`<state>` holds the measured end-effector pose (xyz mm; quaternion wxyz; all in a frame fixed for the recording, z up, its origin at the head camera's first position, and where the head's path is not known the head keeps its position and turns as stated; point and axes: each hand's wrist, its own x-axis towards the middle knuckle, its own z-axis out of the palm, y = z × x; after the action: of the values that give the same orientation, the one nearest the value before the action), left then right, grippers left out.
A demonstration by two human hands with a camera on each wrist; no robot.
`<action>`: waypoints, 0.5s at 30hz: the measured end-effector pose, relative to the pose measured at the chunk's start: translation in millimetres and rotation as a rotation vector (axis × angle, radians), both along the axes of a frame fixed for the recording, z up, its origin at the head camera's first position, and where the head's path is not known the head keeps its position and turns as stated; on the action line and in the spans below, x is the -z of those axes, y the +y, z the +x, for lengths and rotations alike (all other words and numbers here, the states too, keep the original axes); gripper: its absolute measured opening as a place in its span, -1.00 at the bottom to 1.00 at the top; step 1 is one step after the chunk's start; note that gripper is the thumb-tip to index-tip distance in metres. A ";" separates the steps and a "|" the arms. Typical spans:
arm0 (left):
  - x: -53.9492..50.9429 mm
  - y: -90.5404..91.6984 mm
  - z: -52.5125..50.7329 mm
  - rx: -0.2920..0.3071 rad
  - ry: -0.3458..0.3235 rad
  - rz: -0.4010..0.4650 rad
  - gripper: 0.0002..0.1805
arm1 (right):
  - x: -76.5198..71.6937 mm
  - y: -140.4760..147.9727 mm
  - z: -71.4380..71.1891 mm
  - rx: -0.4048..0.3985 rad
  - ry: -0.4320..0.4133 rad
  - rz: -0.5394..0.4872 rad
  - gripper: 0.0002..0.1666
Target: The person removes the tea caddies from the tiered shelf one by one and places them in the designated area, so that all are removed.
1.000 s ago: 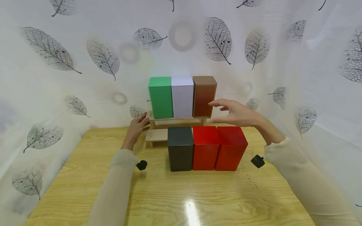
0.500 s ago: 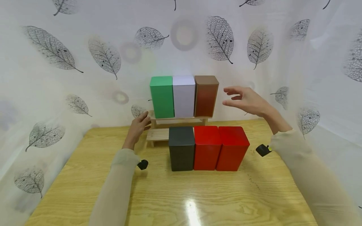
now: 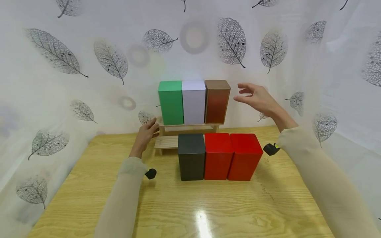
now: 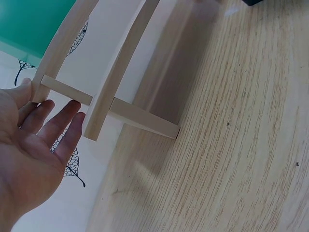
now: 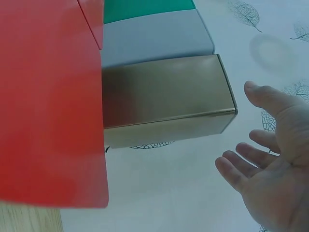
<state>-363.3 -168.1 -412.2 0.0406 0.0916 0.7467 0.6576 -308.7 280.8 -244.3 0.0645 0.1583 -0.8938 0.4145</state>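
My left hand (image 3: 146, 133) holds the left end of the two-step wooden rack (image 3: 166, 141); in the left wrist view thumb and index finger lie on either side of the upper plank's end (image 4: 39, 87). On the upper step stand green (image 3: 171, 105), white (image 3: 194, 105) and brown (image 3: 217, 105) boxes, side by side. A black box (image 3: 191, 165) and two red boxes (image 3: 217, 163) (image 3: 244, 163) stand upright in front, hiding much of the lower step. To the right of the brown box, my right hand (image 3: 258, 98) hovers empty, fingers apart, not touching it.
The wooden table (image 3: 166, 208) extends in front of the boxes and to both sides. A white, leaf-patterned sheet (image 3: 190, 62) rises close behind the rack and along both sides. A small black device hangs at each wrist.
My right hand has moved from in front of the brown box rightward and then up. My left hand has stayed on the rack, and the boxes have not moved.
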 end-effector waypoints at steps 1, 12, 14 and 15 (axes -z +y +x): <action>0.1 -0.3 0.1 0.001 0.002 -0.003 -0.35 | 0.0 -1.8 -2.5 0.005 -0.004 0.000 -0.12; 1.2 -0.4 0.7 0.004 0.016 -0.010 -0.35 | 0.2 -16.3 -25.7 -0.032 -0.073 -0.035 0.01; 1.1 -0.7 1.1 0.008 0.014 0.002 -0.35 | -0.2 -19.3 -28.3 -0.040 -0.090 -0.055 0.02; 0.9 -1.4 1.3 0.009 0.012 0.004 -0.35 | -0.4 -20.9 -30.1 -0.045 -0.096 -0.064 0.02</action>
<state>-362.0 -169.5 -413.2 0.0389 0.0993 0.7452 0.6583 -338.8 259.9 -244.0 0.0170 0.1560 -0.8784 0.4514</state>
